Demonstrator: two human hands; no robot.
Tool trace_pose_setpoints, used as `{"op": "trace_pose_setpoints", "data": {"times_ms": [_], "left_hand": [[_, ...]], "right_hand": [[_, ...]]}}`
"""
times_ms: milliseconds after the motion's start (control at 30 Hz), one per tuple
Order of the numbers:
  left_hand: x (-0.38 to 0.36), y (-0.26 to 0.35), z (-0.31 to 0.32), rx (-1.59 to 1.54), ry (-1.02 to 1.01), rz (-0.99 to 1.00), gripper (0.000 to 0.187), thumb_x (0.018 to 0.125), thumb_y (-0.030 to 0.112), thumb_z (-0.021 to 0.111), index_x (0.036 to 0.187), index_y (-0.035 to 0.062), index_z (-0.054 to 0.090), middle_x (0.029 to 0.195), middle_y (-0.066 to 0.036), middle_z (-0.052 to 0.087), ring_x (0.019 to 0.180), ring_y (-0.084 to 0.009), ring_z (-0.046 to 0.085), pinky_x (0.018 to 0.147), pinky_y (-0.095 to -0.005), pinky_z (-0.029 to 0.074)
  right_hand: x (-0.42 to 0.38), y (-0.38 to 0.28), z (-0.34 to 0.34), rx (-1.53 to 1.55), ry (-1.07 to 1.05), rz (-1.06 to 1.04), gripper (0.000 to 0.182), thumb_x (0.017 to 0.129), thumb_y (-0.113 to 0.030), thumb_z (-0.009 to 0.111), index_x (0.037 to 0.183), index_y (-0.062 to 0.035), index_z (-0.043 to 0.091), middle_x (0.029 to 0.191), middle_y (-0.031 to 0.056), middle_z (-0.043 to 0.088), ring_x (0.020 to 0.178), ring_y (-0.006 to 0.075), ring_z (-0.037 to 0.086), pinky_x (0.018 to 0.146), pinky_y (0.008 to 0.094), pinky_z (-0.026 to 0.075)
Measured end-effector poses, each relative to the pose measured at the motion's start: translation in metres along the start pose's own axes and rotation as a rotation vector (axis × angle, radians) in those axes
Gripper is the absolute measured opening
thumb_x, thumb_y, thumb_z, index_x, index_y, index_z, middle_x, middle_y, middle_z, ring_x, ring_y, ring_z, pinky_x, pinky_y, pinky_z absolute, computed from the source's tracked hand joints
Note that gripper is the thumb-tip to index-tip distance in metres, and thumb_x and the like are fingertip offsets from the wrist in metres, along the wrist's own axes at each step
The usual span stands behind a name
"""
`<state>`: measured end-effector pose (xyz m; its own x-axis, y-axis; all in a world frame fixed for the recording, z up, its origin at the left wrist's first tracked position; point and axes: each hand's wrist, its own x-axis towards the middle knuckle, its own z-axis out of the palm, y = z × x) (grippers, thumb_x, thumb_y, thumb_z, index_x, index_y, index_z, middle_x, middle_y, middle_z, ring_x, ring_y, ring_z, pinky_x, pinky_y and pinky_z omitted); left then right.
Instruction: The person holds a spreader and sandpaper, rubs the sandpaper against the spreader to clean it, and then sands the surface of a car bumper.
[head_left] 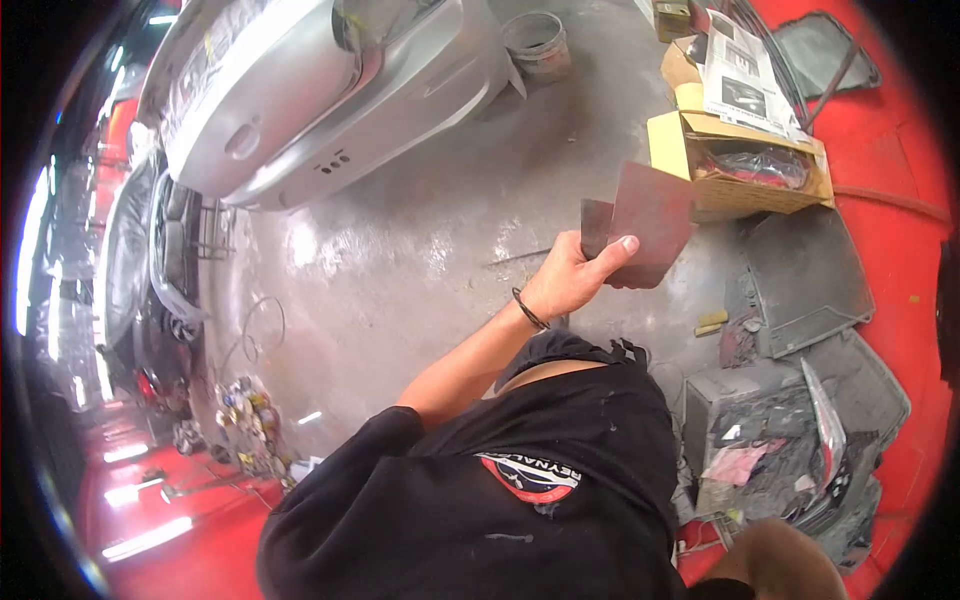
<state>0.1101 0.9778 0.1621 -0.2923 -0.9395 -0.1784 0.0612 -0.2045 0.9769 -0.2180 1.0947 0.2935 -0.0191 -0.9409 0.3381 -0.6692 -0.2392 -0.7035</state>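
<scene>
My left hand (pixel 575 278) reaches forward over the floor, a dark band round its wrist. It is closed on a folded sheet of reddish-brown sandpaper (pixel 655 225), with the thumb pressed on the near edge and the fingers mostly hidden behind. One flap of the sheet stands up on the left of the larger part. Just beyond the sheet is an open cardboard box (pixel 735 198) with plastic-wrapped contents and printed papers. My right hand is out of view; only part of a bare arm shows at the lower right.
Silver car bumpers (pixel 430 125) stand at the upper left, near a clear bucket (pixel 522 55). To the right are a grey dusty panel (pixel 800 275), a small yellow block (pixel 711 322) and a dusty box (pixel 702 395) under scraps. Cans (pixel 250 420) cluster at the left; a hose loop (pixel 265 330) lies nearby.
</scene>
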Motion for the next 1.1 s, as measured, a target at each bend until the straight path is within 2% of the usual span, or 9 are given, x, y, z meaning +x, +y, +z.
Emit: {"op": "trace_pose_setpoints", "data": {"times_ms": [200,367,500,600,700,733,833,1000,1100], "left_hand": [[-0.017,-0.007,0.008,0.021,-0.031,-0.087,0.048,0.108,0.037,0.070,0.126,-0.0075,0.071,0.113,-0.013,0.077,0.103,-0.0173,0.071,0.091,-0.0362,0.059],[-0.024,-0.019,-0.002,0.125,0.003,-0.073,0.042,0.108,0.031,0.070,0.125,-0.0074,0.072,0.116,-0.010,0.078,0.105,-0.0159,0.070,0.092,-0.0351,0.058],[-0.036,-0.035,-0.011,0.118,0.111,0.009,0.043,0.107,0.035,0.070,0.123,-0.0053,0.074,0.102,-0.009,0.081,0.096,-0.0118,0.070,0.087,-0.0343,0.058],[-0.031,-0.039,-0.017,0.180,0.194,0.166,0.045,0.106,0.036,0.072,0.123,-0.0050,0.074,0.101,-0.008,0.081,0.094,-0.0101,0.067,0.085,-0.0351,0.058],[-0.043,-0.031,-0.019,0.193,0.177,-0.088,0.045,0.105,0.037,0.072,0.116,-0.0061,0.076,0.098,-0.008,0.081,0.091,-0.0103,0.068,0.082,-0.0340,0.058],[-0.043,-0.030,-0.012,0.032,0.165,-0.062,0.045,0.106,0.037,0.072,0.114,-0.0067,0.076,0.095,-0.008,0.080,0.089,-0.0097,0.066,0.080,-0.0335,0.057],[-0.032,-0.036,-0.013,0.139,0.176,0.014,0.045,0.106,0.037,0.071,0.115,-0.0067,0.075,0.095,-0.008,0.079,0.088,-0.0096,0.065,0.080,-0.0336,0.057],[-0.032,-0.036,-0.018,0.236,0.112,-0.109,0.045,0.107,0.037,0.068,0.115,-0.0068,0.076,0.094,-0.009,0.080,0.089,-0.0097,0.066,0.080,-0.0342,0.057],[-0.025,-0.038,-0.014,0.120,0.150,0.019,0.047,0.107,0.038,0.068,0.114,-0.0076,0.075,0.093,-0.011,0.080,0.088,-0.0098,0.068,0.079,-0.0347,0.058]], "right_hand": [[-0.023,0.025,0.023,-0.173,-0.378,0.013,0.036,0.103,-0.024,0.061,0.126,0.0025,0.072,0.132,0.0171,0.071,0.125,0.0316,0.066,0.114,0.0484,0.049],[-0.027,0.030,0.022,-0.196,-0.386,0.024,0.038,0.103,-0.025,0.062,0.127,0.0025,0.071,0.134,0.0173,0.070,0.126,0.0316,0.066,0.114,0.0482,0.048],[-0.028,0.032,0.019,-0.209,-0.418,0.030,0.039,0.103,-0.026,0.062,0.129,0.0025,0.070,0.135,0.0174,0.069,0.127,0.0316,0.065,0.115,0.0480,0.048],[-0.030,0.034,0.017,-0.220,-0.409,0.031,0.040,0.103,-0.026,0.062,0.130,0.0025,0.069,0.136,0.0175,0.069,0.128,0.0317,0.065,0.115,0.0478,0.048],[-0.030,0.035,0.014,-0.216,-0.432,0.045,0.041,0.103,-0.027,0.063,0.131,0.0025,0.068,0.136,0.0176,0.068,0.128,0.0317,0.064,0.115,0.0477,0.047],[-0.026,0.036,0.013,-0.220,-0.438,0.044,0.041,0.103,-0.027,0.063,0.131,0.0025,0.068,0.137,0.0177,0.068,0.128,0.0317,0.064,0.115,0.0477,0.047],[-0.028,0.039,0.014,-0.224,-0.441,0.036,0.042,0.103,-0.028,0.063,0.132,0.0026,0.067,0.137,0.0178,0.068,0.129,0.0317,0.064,0.116,0.0475,0.047],[-0.028,0.039,0.010,-0.236,-0.458,0.064,0.044,0.103,-0.029,0.064,0.134,0.0026,0.066,0.139,0.0179,0.067,0.130,0.0318,0.063,0.116,0.0473,0.047],[-0.026,0.040,0.007,-0.239,-0.447,0.070,0.045,0.103,-0.029,0.064,0.135,0.0026,0.065,0.139,0.0181,0.066,0.131,0.0318,0.063,0.116,0.0472,0.046]]}}
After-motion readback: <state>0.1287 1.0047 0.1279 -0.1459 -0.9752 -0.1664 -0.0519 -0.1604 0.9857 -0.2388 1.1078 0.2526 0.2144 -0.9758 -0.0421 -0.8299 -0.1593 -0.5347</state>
